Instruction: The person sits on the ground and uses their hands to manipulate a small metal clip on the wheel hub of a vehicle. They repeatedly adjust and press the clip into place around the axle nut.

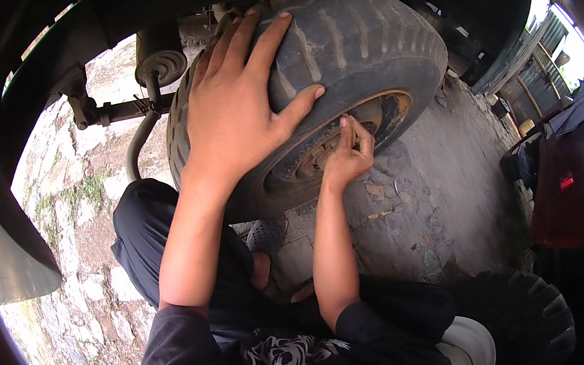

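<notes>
1. My left hand (235, 111) lies flat and spread wide on the worn tyre (356, 40), palm against the tread and thumb reaching toward the sidewall. It grips nothing; I judge that it is there to keep the wheel from turning.

2. My right hand (348, 156) is pinched at the wheel hub (324, 154), fingertips drawn together on a small fitting there. It looks like a nut or stud, but it is too small and too covered for me to say which, or whether it has come free of the hub.

3. The wheel sits under the dark wheel arch (37, 86), in the upper middle of the view, with the rusty rim (396, 109) facing my right side.

4. Behind it I see an axle bar (122, 112) and a curved pipe (139, 143), both well apart from my hands.

5. I am sitting low on the rough stone ground (80, 192), knees folded close beneath the wheel, so both arms reach up to it.

6. A second tyre (542, 314) lies at the lower right, near my side.
</notes>
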`<action>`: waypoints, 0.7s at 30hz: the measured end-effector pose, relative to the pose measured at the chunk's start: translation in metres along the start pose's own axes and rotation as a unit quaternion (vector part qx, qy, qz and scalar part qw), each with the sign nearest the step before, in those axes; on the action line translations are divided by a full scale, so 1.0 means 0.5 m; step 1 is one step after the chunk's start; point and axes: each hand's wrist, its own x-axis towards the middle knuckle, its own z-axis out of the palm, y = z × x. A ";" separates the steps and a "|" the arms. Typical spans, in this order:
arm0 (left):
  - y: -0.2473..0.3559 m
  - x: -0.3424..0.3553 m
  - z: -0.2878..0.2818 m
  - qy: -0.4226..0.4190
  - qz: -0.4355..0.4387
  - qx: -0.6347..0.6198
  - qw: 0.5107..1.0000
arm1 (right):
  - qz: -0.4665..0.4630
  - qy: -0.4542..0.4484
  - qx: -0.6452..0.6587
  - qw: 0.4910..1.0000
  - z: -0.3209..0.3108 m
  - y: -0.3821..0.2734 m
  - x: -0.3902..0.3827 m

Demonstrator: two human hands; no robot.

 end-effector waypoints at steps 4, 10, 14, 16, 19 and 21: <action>0.001 0.001 0.002 0.001 -0.002 -0.002 1.000 | -0.142 0.031 -0.095 0.985 -0.009 0.048 -0.091; -0.003 -0.002 -0.003 0.005 0.009 0.006 1.000 | -0.046 -0.007 -0.074 0.996 -0.014 0.034 -0.083; -0.001 -0.006 -0.001 0.007 0.010 -0.004 1.000 | -0.091 0.029 -0.084 0.992 0.005 0.010 0.023; -0.006 -0.016 0.001 0.000 -0.002 -0.006 1.000 | -0.079 0.036 -0.081 0.993 -0.011 0.016 -0.012; 0.006 -0.013 0.008 -0.001 -0.005 -0.011 1.000 | -0.096 0.047 -0.071 0.992 -0.016 0.044 -0.067; 0.004 -0.011 -0.002 0.004 -0.004 0.004 1.000 | -0.097 -0.005 -0.110 0.989 -0.031 0.042 -0.126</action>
